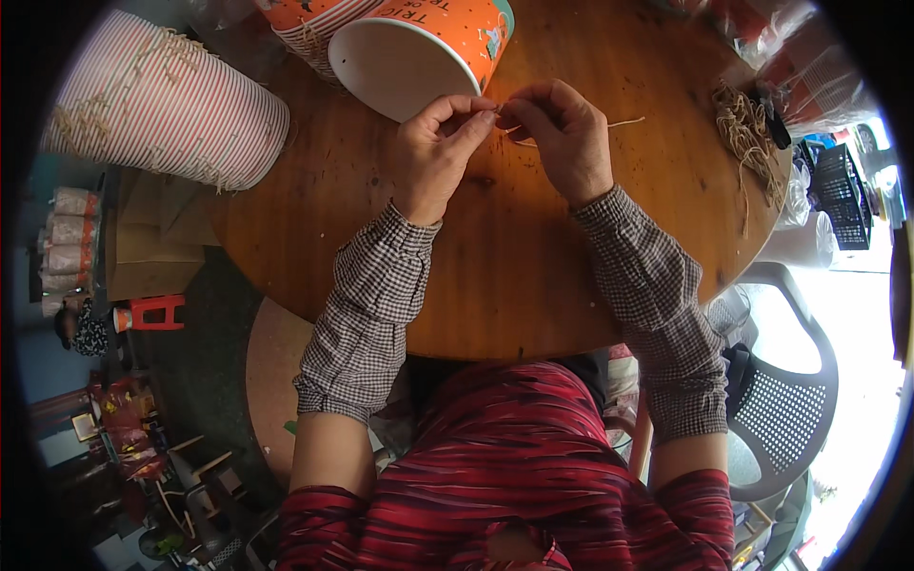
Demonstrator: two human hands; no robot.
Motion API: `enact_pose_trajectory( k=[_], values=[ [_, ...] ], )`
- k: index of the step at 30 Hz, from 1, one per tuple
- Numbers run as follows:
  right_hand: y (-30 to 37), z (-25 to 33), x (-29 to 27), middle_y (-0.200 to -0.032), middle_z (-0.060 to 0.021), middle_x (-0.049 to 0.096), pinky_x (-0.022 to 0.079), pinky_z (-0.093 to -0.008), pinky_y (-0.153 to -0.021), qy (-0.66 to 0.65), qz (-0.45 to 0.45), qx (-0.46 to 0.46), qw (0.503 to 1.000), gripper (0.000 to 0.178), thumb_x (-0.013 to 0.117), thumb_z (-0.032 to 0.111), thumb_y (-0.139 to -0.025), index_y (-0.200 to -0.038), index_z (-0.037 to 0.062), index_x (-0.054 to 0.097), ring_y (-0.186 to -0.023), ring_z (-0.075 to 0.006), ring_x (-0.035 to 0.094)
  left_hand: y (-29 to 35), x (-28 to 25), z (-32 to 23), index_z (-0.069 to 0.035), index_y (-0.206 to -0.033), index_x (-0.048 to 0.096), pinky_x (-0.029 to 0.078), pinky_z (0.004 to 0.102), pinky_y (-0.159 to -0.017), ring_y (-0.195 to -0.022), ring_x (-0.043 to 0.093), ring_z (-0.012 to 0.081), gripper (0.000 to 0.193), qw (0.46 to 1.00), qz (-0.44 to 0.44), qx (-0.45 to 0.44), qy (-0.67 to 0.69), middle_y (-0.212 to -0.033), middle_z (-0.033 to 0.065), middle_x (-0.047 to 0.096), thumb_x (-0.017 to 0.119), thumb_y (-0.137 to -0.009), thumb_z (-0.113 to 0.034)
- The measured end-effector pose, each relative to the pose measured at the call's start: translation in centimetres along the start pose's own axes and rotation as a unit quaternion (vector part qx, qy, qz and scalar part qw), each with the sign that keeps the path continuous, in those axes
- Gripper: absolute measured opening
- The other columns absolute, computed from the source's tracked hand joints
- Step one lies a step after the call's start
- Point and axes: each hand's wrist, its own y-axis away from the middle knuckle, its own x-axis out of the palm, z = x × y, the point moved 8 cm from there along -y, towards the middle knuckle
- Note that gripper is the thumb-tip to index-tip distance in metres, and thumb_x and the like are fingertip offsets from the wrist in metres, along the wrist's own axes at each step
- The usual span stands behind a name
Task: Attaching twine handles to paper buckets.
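Observation:
Above the wooden table, my left hand [436,152] and my right hand [568,138] meet fingertip to fingertip. Both are pinched on a thin tan cord [625,122], whose loose end sticks out to the right past my right hand. What the fingertips do with it is too small to make out. Just beyond them an orange paper bucket [490,43] with a printed pattern lies on its side, its white open end [405,71] toward me. The bucket is close to my left fingers; I cannot tell whether the cord joins it.
A tall nested stack of striped buckets [171,105], with cords hanging from it, lies at the left. More orange buckets [309,19] sit at the far side. A bundle of tan cords [747,128] rests at the right table edge. A grey plastic chair [785,409] stands at the right.

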Motion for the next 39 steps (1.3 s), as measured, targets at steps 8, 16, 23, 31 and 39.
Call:
enact_pose_trajectory(
  k=[8, 16, 23, 31, 39],
  values=[
    [0.4, -0.2, 0.0, -0.086, -0.0077, 0.067, 0.054, -0.0246, -0.067, 0.012, -0.002, 0.009, 1.000, 0.009, 0.056, 0.006, -0.091, -0.094, -0.0025, 0.057, -0.078, -0.0125, 0.066, 0.2, -0.1, -0.2, 0.002, -0.092, 0.063, 0.043, 0.0159, -0.063, -0.070, 0.052, 0.0010, 0.011, 0.997, -0.004, 0.060, -0.043, -0.079, -0.0023, 0.061, 0.064, -0.088, -0.008],
    [0.3, -0.9, -0.1, -0.084, -0.0108, 0.067, 0.049, -0.0244, -0.049, 0.035, 0.008, 0.069, 0.997, 0.011, 0.055, 0.007, -0.089, -0.090, -0.0035, 0.052, -0.059, -0.0129, 0.064, 0.6, -0.4, 0.0, 0.001, -0.090, 0.059, 0.042, 0.0170, -0.062, -0.069, 0.051, 0.0019, 0.009, 0.997, -0.024, 0.047, -0.060, -0.079, -0.0014, 0.060, 0.062, -0.089, -0.007],
    [0.0, -0.3, -0.5, -0.080, -0.0110, 0.068, 0.047, -0.0240, -0.046, 0.064, -0.035, 0.052, 0.996, 0.011, 0.055, 0.007, -0.089, -0.089, -0.0035, 0.052, -0.055, -0.0127, 0.062, 0.6, -0.9, 0.7, 0.000, -0.090, 0.059, 0.044, 0.0190, -0.065, -0.073, 0.053, 0.0048, 0.008, 0.994, -0.093, 0.042, -0.037, -0.079, -0.0009, 0.059, 0.063, -0.088, -0.006],
    [1.2, -0.9, -0.3, -0.070, -0.0115, 0.064, 0.045, -0.0247, -0.042, -0.015, 0.011, 0.082, 0.996, 0.011, 0.047, 0.011, -0.095, -0.094, 0.0007, 0.043, -0.051, -0.0138, 0.060, 1.8, -1.4, -0.8, -0.002, -0.105, 0.056, 0.044, 0.0223, -0.077, -0.085, 0.053, 0.0074, 0.018, 0.979, -0.116, 0.142, -0.083, -0.101, 0.0027, 0.059, 0.059, -0.092, -0.014],
    [1.3, -0.5, -1.1, -0.068, -0.0079, 0.061, 0.046, -0.0246, -0.044, 0.005, -0.026, 0.046, 0.999, 0.012, 0.050, 0.012, -0.094, -0.093, 0.0004, 0.047, -0.055, -0.0121, 0.061, 2.0, 4.2, 4.0, -0.001, -0.099, 0.063, 0.045, 0.0255, -0.069, -0.074, 0.056, 0.0116, 0.027, 0.962, 0.019, -0.132, 0.239, -0.083, 0.0026, 0.062, 0.055, -0.096, -0.026]
  ],
)
